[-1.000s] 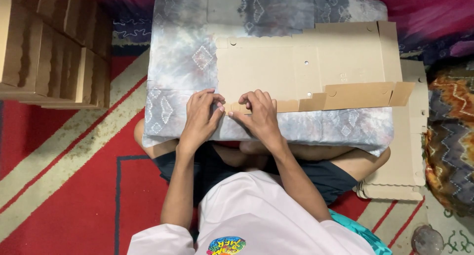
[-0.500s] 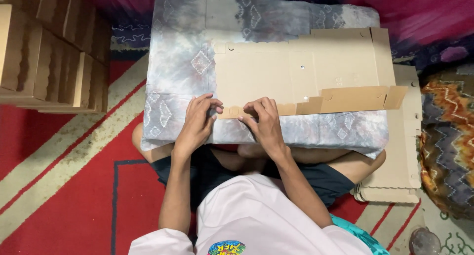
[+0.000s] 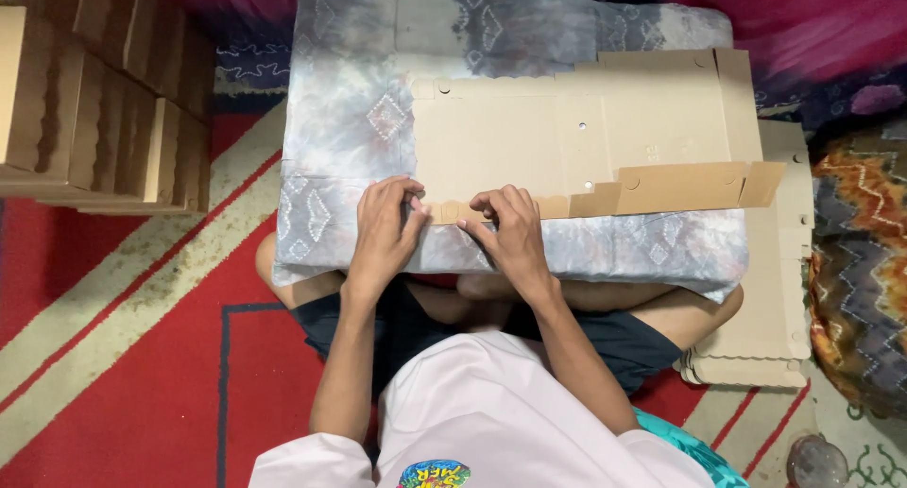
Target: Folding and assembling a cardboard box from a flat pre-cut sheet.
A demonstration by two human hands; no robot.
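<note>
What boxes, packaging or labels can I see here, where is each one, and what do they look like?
Flat cardboard box blank: on the grey patterned cushion, brown, near flap folded; left hand and right hand press its near edge.
Stack of flat blanks: right, on the floor, brown, scalloped edges.
Folded boxes: upper left, brown, stacked.
No screens or signs.

The left hand (image 3: 385, 225) and right hand (image 3: 508, 231) hide the near-left corner of the flat brown cardboard box blank (image 3: 576, 138). The left edge cuts off the folded brown cardboard boxes (image 3: 90, 110).
</note>
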